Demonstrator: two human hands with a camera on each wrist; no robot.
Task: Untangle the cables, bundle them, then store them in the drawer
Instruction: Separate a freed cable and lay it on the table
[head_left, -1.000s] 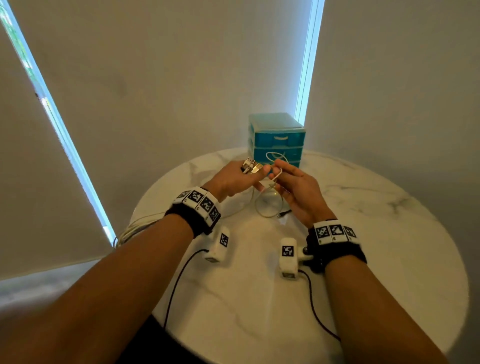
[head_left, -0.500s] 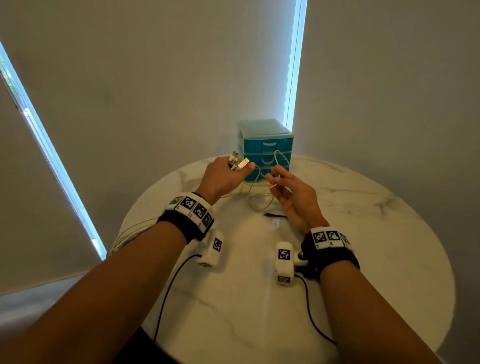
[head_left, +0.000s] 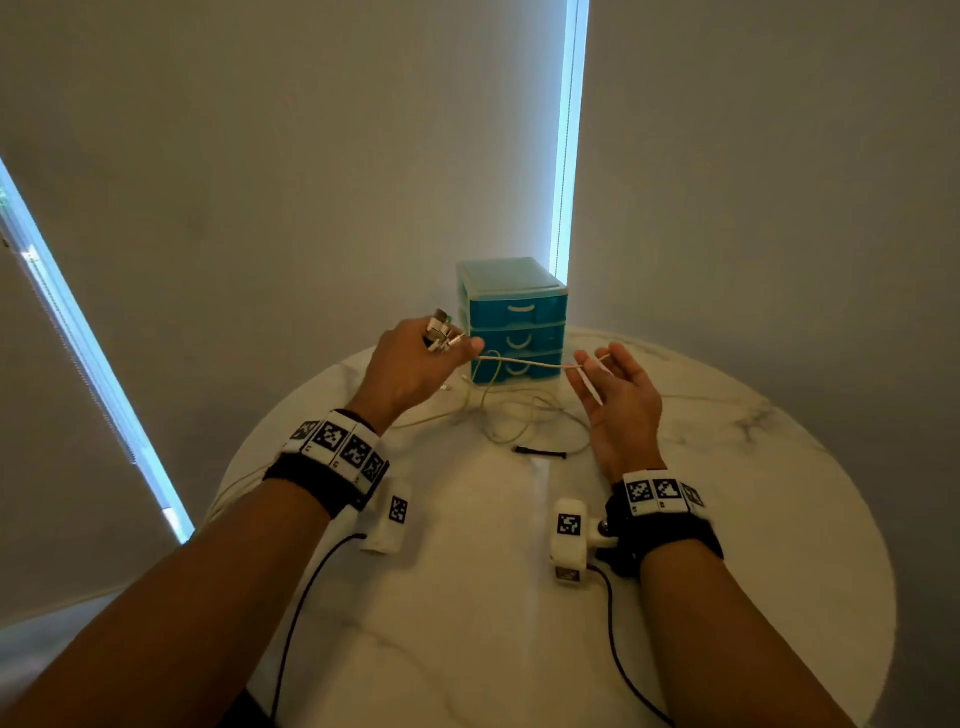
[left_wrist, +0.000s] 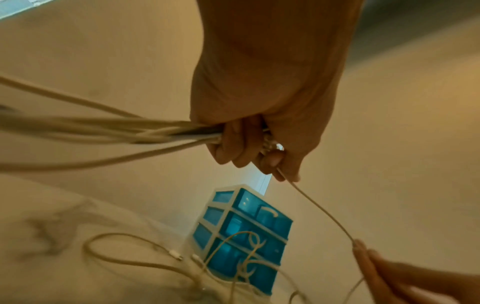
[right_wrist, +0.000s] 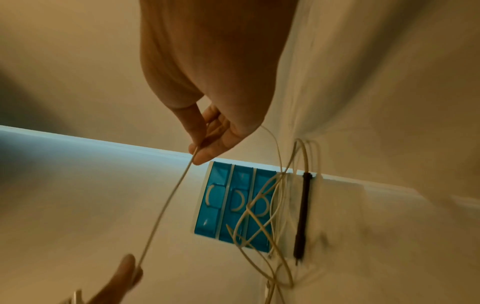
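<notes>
My left hand (head_left: 415, 358) (left_wrist: 259, 148) grips a bunch of white cables (left_wrist: 103, 127) near their plug ends (head_left: 441, 332), raised above the round marble table (head_left: 467, 623). One thin white cable (head_left: 524, 362) (left_wrist: 324, 214) (right_wrist: 166, 207) stretches from that hand to my right hand (head_left: 613, 395) (right_wrist: 207, 139), which pinches it between thumb and fingertips. Loose loops of cable (head_left: 514, 415) (right_wrist: 262, 222) lie on the table in front of a small teal three-drawer chest (head_left: 511, 319) (left_wrist: 241, 232) (right_wrist: 233, 203); its drawers are closed.
A short black tie or strap (head_left: 540, 451) (right_wrist: 302, 214) lies on the table between the hands. More cable trails over the table's left edge (head_left: 228, 493). Walls stand close behind the chest, with bright window strips (head_left: 566, 156) left and behind.
My hands have drawn apart, the left going left and up, the right going right, pulling one cable straight between them. The loops on the table have spread out.
</notes>
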